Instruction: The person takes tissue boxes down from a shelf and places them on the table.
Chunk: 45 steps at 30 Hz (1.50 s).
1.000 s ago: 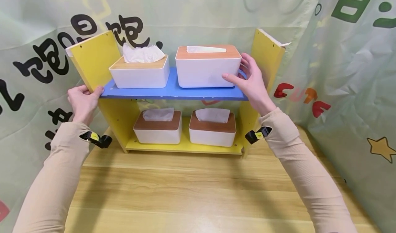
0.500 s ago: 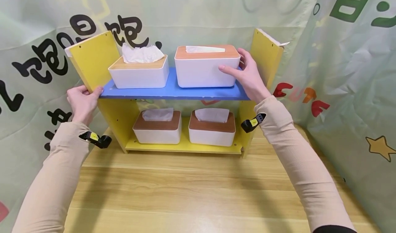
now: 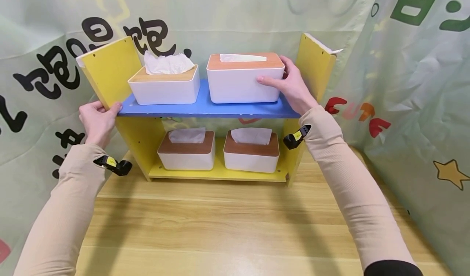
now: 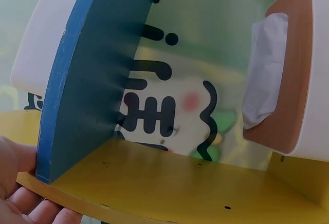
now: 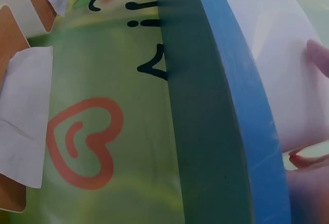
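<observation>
Head view, right hand (image 3: pixel 296 89) pinching taller tissue box (image 3: pixel 238 84), left hand (image 3: pixel 98 120) gripping yellow panel (image 3: pixel 111 70)

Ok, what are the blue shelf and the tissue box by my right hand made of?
Blue shelf: probably painted board, matte, pale scuffs along its edge. Tissue box: likely plastic, smooth white with rounded corners; its matte, wood-toned lid could be wood or imitation.

Through my head view, a wood-grain tabletop (image 3: pixel 227 227) carries a yellow shelf unit (image 3: pixel 114 70). On its blue shelf (image 3: pixel 203 112) I see a low white tissue box (image 3: pixel 165 91) beside a taller tissue box (image 3: pixel 238 84); its yellow bottom board (image 3: pixel 220 175) holds two brown-lidded tissue boxes (image 3: pixel 186 162), slightly apart.
</observation>
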Available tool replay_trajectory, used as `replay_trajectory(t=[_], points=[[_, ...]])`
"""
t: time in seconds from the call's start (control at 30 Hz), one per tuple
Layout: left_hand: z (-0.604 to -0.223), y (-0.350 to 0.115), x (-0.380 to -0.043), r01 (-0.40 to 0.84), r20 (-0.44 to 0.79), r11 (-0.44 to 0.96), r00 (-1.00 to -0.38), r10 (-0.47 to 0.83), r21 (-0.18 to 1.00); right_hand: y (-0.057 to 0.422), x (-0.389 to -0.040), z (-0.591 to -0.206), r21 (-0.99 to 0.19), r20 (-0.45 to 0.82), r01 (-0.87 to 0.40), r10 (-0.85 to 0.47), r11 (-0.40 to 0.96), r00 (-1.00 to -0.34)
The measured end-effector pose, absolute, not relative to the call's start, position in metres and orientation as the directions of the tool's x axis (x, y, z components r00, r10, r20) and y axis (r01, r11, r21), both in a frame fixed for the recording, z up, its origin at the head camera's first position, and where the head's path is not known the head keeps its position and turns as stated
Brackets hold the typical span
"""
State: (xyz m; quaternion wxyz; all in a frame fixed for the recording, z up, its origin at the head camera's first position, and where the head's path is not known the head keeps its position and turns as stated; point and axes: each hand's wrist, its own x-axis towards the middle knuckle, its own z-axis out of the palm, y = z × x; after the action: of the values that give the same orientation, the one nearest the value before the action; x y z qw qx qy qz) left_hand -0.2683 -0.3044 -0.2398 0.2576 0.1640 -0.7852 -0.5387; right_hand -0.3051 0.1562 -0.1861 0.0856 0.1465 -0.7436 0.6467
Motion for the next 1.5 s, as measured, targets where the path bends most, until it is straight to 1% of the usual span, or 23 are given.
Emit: replay_trajectory(t=[0.23,0.4,0.57,0.83,1.0,1.2,1.5], points=[[-0.241,-0.305,-0.268,0.008,0.213,0.359,-0.818,-0.534,0.933,0.159,-0.313,-0.185,-0.945,0.314,-0.325,-0.163,0.045,-0.935],[-0.24,-0.305,-0.267,0.007,0.212,0.358,-0.818,-0.535,0.934,0.159,-0.316,-0.183,-0.95,0.295,-0.308,-0.192,0.04,-0.936],[-0.238,-0.304,-0.266,0.004,0.205,0.353,-0.82,-0.534,0.935,0.158,-0.32,-0.182,-0.958,0.277,-0.285,-0.196,0.016,-0.941],[-0.239,-0.304,-0.267,0.001,0.213,0.372,-0.82,-0.53,0.928,0.155,-0.325,-0.183,-0.969,0.248,-0.241,-0.187,-0.062,-0.951],[-0.239,-0.305,-0.268,0.007,0.214,0.363,-0.819,-0.533,0.932,0.154,-0.328,-0.183,-0.967,0.255,-0.246,-0.189,-0.069,-0.948],[-0.239,-0.305,-0.268,0.01,0.232,0.389,-0.817,-0.528,0.921,0.155,-0.33,-0.184,-0.973,0.231,-0.222,-0.193,-0.065,-0.954],[-0.239,-0.305,-0.268,0.013,0.229,0.381,-0.817,-0.53,0.925,0.158,-0.334,-0.186,-0.96,0.277,-0.26,-0.201,-0.105,-0.94]])
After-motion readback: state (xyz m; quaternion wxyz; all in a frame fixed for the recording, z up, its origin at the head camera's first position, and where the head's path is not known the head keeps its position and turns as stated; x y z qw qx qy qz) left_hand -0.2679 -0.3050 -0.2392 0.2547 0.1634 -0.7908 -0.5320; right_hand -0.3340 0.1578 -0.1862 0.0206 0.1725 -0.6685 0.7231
